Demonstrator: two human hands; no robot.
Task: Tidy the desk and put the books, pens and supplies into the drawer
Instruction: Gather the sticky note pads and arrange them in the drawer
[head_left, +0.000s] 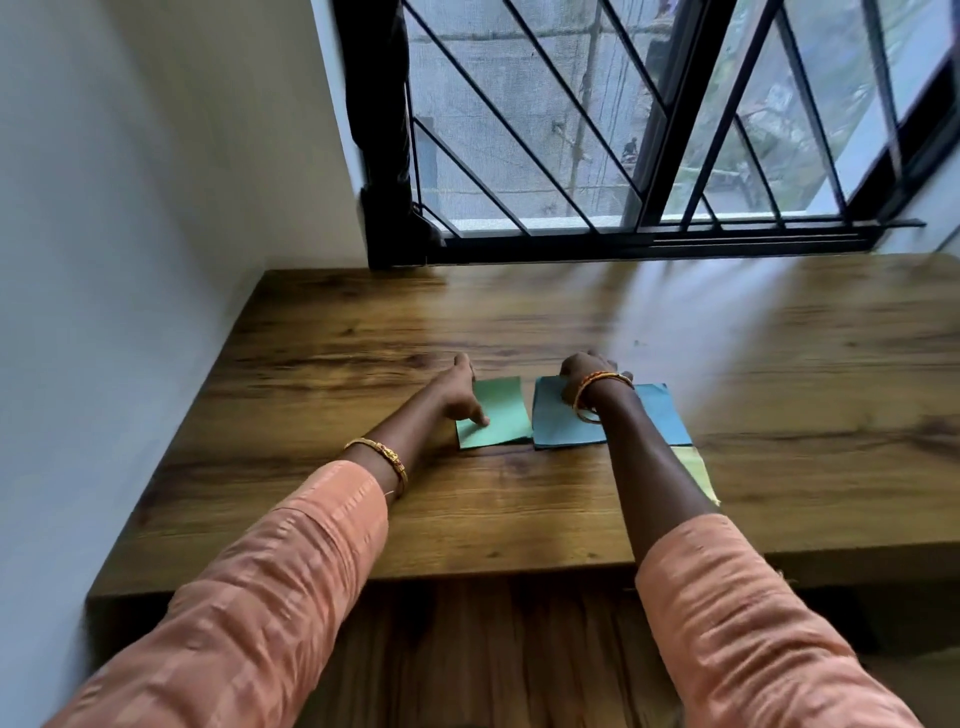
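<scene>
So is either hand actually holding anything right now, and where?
Nothing is lifted. The left hand rests on the green paper's left edge; the right hand rests on the blue paper's far edge.

Table (519, 322): dark wood-grain top with a thick front edge; left edge meets the wall, far edge runs below the window.
Left wall (130, 208): plain white, unmarked, forming a corner with the window reveal.
Window (649, 130): black metal frame at the table's far edge, with sliding panes and a mesh screen.
Window grille (519, 140): black bars, diagonal and vertical, in front of the panes.
Outside view: blurred grey building face and green foliage.
Light: daylight through the window, pale streaked reflections on the table's far right area.
Below the table's front edge (493, 649): wood-grain surface in shadow.
</scene>
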